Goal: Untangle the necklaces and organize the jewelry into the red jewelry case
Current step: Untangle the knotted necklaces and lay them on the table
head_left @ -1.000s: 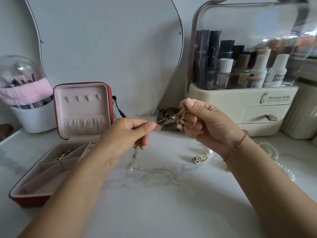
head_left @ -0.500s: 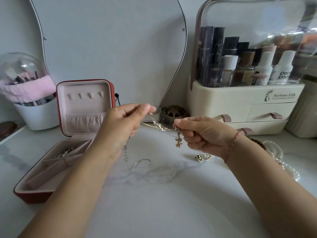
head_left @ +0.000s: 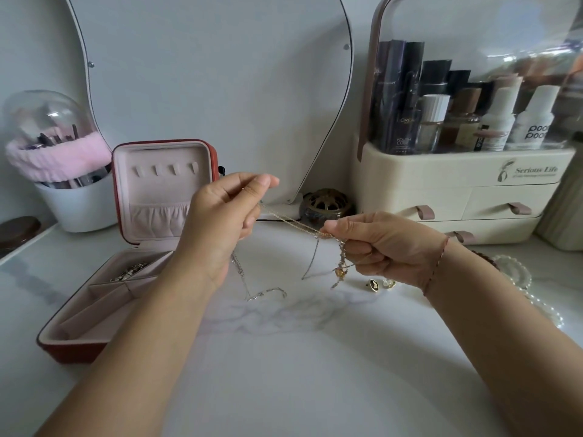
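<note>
A thin gold chain point(head_left: 291, 220) stretches between my two hands above the marble top. My left hand point(head_left: 225, 220) pinches its upper end, and a silver chain point(head_left: 252, 288) hangs from that hand down onto the table. My right hand point(head_left: 378, 247) pinches the tangled knot, with a gold pendant point(head_left: 340, 272) and a silver loop point(head_left: 310, 263) dangling below it. The red jewelry case point(head_left: 126, 247) stands open at the left, lid upright, with a silver piece point(head_left: 129, 271) in one compartment. Two small earrings point(head_left: 380, 283) lie on the table under my right hand.
A white cup of brushes point(head_left: 67, 184) with a pink band stands at far left. A brass openwork bowl point(head_left: 326, 205) sits at the mirror's foot. A cream cosmetics organiser point(head_left: 457, 197) with drawers fills the back right, and a pearl strand point(head_left: 536, 301) lies at the right.
My hands have drawn apart: the left rose and the right dropped lower, pulling the gold chain taut. More silver chain now hangs loose towards the table.
</note>
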